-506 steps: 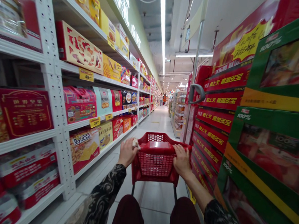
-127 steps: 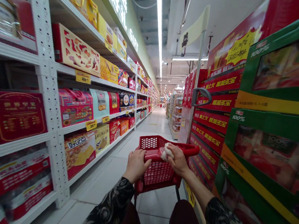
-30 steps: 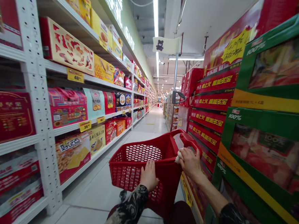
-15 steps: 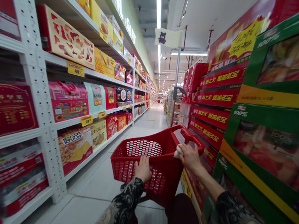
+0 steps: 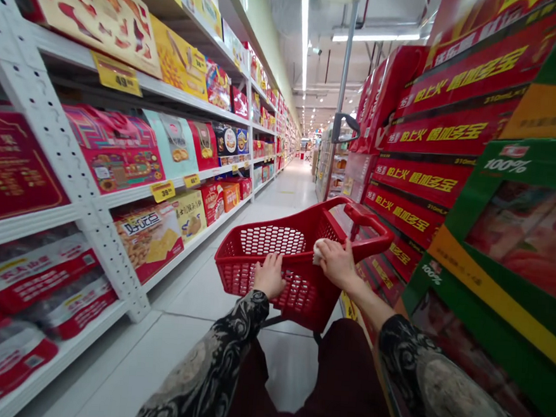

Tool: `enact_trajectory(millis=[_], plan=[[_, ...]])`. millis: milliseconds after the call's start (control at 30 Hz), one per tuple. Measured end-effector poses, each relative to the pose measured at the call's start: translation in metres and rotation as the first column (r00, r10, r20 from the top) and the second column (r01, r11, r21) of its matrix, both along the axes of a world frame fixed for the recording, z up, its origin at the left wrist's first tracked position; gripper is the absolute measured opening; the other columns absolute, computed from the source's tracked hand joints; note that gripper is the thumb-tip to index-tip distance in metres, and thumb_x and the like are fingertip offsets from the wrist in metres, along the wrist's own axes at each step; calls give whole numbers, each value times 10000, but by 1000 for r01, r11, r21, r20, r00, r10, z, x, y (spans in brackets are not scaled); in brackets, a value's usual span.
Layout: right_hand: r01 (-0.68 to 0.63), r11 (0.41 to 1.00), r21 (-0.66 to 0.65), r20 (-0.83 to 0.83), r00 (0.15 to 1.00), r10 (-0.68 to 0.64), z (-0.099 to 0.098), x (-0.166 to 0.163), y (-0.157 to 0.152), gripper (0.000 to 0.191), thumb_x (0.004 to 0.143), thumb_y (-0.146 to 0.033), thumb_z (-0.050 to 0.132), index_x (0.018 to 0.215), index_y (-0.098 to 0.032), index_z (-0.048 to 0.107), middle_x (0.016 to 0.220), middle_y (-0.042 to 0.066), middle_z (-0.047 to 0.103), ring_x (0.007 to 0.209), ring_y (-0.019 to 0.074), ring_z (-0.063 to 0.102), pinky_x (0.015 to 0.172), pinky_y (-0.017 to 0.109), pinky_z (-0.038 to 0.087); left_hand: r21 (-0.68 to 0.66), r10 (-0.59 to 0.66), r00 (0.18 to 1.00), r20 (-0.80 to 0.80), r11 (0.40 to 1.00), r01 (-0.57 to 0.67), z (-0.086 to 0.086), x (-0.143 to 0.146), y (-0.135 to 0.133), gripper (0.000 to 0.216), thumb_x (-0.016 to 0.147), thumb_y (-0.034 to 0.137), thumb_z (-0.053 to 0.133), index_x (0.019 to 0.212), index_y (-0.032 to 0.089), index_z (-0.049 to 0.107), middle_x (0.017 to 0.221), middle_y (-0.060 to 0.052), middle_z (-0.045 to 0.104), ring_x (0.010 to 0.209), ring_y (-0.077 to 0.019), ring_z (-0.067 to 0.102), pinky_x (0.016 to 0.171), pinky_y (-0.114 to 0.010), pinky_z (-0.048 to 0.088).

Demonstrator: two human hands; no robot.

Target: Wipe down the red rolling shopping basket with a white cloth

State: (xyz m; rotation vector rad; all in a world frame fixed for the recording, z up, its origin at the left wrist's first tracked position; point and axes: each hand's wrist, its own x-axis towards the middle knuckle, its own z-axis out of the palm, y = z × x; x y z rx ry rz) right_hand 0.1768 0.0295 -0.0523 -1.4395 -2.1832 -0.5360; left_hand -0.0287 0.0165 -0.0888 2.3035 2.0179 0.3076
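Observation:
A red plastic shopping cart (image 5: 255, 267) stands turned sideways in the aisle just ahead of me, its basket showing nothing inside. My left hand (image 5: 269, 276) grips the near rim of the basket, fingers curled over the edge. My right hand (image 5: 336, 263) is closed on a small white cloth (image 5: 318, 249) and presses it against the rim, close to the red handle (image 5: 370, 218). Both my sleeves are dark with a pale swirl pattern.
White shelving (image 5: 67, 155) with boxed gift packs and yellow price tags lines the left. Stacked red and green cartons (image 5: 451, 176) form a wall on the right. A grey pole (image 5: 344, 80) rises behind the cart. The tiled aisle (image 5: 289, 190) runs far ahead.
My view has tipped downward and the cart sits nearer the middle. My right hand with the cloth has slid left along the rim, away from the handle. The left hand keeps its grip.

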Motion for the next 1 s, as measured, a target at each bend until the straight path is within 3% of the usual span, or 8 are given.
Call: enact_trajectory(millis=[100, 200, 433, 567, 733, 867, 1000], plan=[[45, 999, 13, -37, 998, -44, 9, 23, 3, 354, 761, -177, 456, 1107, -215, 518, 1162, 80, 585, 1012, 250, 505, 1012, 547, 90, 7, 71, 997, 10, 997, -71, -5, -9, 2, 694, 730, 266, 494, 1371, 166, 250, 1486, -113, 221, 1368, -241, 159, 1070, -490, 213], [80, 996, 28, -41, 996, -78, 11, 28, 5, 338, 757, -187, 465, 1088, -199, 530, 1146, 93, 589, 1005, 259, 503, 1011, 540, 90, 18, 66, 998, 22, 998, -67, -10, -13, 3, 704, 730, 267, 501, 1377, 168, 240, 1490, -109, 209, 1371, -242, 143, 1072, -476, 218], [-20, 998, -56, 22, 1000, 22, -13, -40, 6, 388, 762, -188, 457, 1147, -168, 503, 1171, 128, 560, 1031, 259, 488, 1028, 527, 118, -1, 34, 999, 31, 999, -34, -4, -16, -2, 675, 740, 273, 495, 1368, 175, 267, 1483, -96, 237, 1361, -243, 181, 1070, -506, 214], [-80, 990, -112, 31, 996, 84, -20, -57, 5, 547, 743, -216, 457, 1276, -104, 415, 1317, 168, 457, 1199, 285, 386, 1042, 553, 91, 170, -24, 997, 79, 985, 10, 5, -5, -2, 553, 822, 237, 384, 1364, 177, 289, 1489, -74, 230, 1360, -191, 196, 1102, -454, 164], [-93, 979, -183, 64, 992, 106, -19, -41, 3, 633, 743, -216, 411, 1348, -45, 336, 1412, 172, 350, 1278, 298, 308, 1042, 567, 109, 255, -208, 967, 144, 952, 167, 15, 32, 8, 505, 886, 247, 280, 1388, 205, 248, 1482, -26, 257, 1358, -138, 196, 1110, -415, 162], [-49, 990, -136, 85, 995, 61, -13, -21, 4, 558, 772, -193, 377, 1316, -69, 397, 1359, 159, 433, 1251, 279, 358, 1048, 545, 119, 279, -204, 966, 157, 948, 155, 13, 54, 18, 465, 895, 317, 311, 1348, 215, 328, 1427, -45, 369, 1318, -179, 290, 1091, -506, 180], [18, 999, -50, 60, 998, -15, -10, -5, 5, 499, 752, -160, 404, 1241, -110, 487, 1283, 137, 516, 1220, 269, 389, 1053, 552, 81, 345, -168, 979, 113, 931, 120, 6, 50, 23, 403, 879, 292, 375, 1275, 234, 424, 1353, -59, 466, 1248, -196, 391, 1074, -553, 188]])
